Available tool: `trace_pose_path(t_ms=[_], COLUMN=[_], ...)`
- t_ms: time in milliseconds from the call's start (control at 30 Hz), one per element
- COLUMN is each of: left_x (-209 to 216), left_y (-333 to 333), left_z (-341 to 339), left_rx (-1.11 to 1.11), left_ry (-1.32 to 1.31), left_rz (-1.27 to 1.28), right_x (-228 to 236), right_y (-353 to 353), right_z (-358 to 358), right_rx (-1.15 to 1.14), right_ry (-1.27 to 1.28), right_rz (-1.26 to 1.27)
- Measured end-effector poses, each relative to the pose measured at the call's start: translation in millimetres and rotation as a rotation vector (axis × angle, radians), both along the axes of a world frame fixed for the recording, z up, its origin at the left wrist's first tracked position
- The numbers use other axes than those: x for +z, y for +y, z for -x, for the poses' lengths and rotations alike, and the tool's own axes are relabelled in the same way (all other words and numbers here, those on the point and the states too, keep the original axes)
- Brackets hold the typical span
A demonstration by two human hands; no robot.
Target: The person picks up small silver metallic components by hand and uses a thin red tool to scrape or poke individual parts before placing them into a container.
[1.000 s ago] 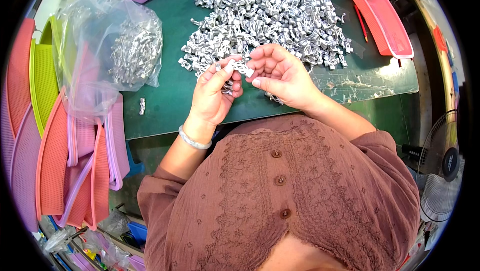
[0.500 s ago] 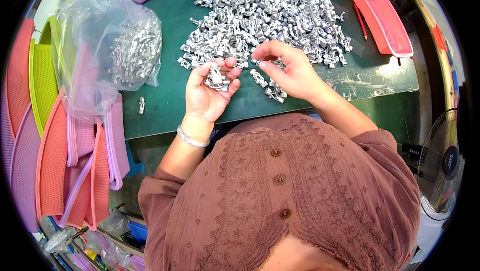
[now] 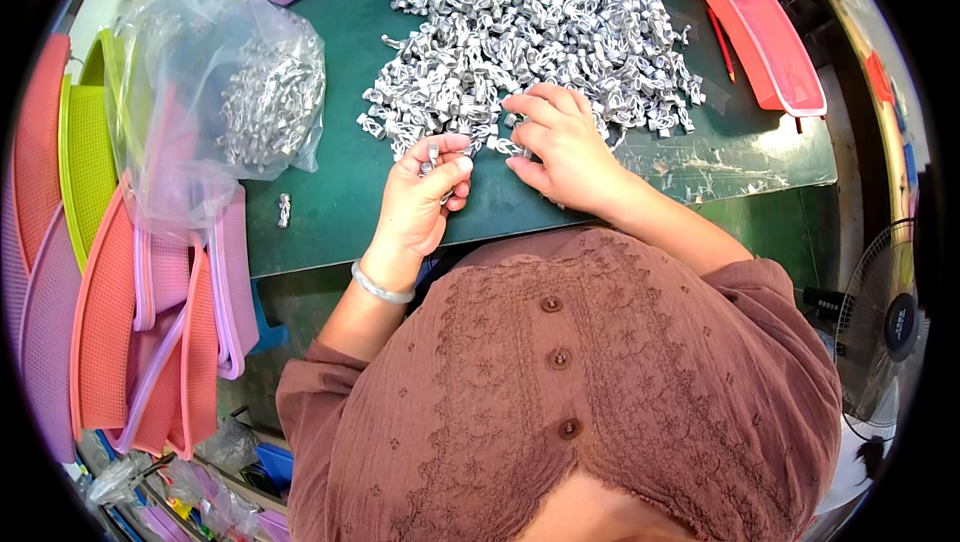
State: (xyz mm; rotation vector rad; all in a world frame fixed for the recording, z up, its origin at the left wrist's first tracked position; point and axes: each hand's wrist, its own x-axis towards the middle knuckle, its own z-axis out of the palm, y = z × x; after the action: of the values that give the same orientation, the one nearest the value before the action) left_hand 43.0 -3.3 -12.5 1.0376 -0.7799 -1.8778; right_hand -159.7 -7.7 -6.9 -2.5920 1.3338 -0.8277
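Note:
A large heap of small silver metal clip-like pieces with looped ends (image 3: 540,22) covers the far middle of the table. My left hand (image 3: 420,197) is closed around a few of these small metal pieces (image 3: 431,154), which stick out between thumb and fingers just in front of the heap. To its right, my right hand (image 3: 570,147) lies palm down at the heap's near edge. Its fingers and thumb are apart, with a loose metal piece (image 3: 507,146) between the two hands, close to the thumb. What lies under the right palm is mostly hidden.
A clear plastic bag (image 3: 270,102) of similar pieces stands at the left, with one stray piece (image 3: 284,210) in front. Stacked pink, purple and green baskets (image 3: 105,322) are at far left. A pink basket (image 3: 765,42) and red pencil (image 3: 722,47) lie right; a fan (image 3: 880,327) stands lower right.
My left hand has closed, its thumb folding over the pieces that lay in the open fingers. My right hand has turned palm down and its thumb and fingers have spread apart.

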Motion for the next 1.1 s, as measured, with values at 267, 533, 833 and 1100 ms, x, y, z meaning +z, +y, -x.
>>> trace_pose_path(t_ms=[267, 533, 833, 1100], left_x=[10, 17, 12, 19], left_y=[8, 9, 10, 14], left_z=[14, 21, 24, 32], left_rx=[0.02, 0.052, 0.04, 0.094], left_ry=[-0.098, -0.451, -0.511, -0.609], left_rz=[0.256, 0.912, 0.986, 1.106], right_x=[6, -2, -1, -5], right_y=[-3, 1, 6, 5], right_z=[-3, -6, -5, -7], right_rx=[0.113, 0.214, 0.246, 0.172], right_ry=[-0.284, -0.538, -0.551, -0.527], right_rz=[0.169, -0.034, -0.136, -0.05])
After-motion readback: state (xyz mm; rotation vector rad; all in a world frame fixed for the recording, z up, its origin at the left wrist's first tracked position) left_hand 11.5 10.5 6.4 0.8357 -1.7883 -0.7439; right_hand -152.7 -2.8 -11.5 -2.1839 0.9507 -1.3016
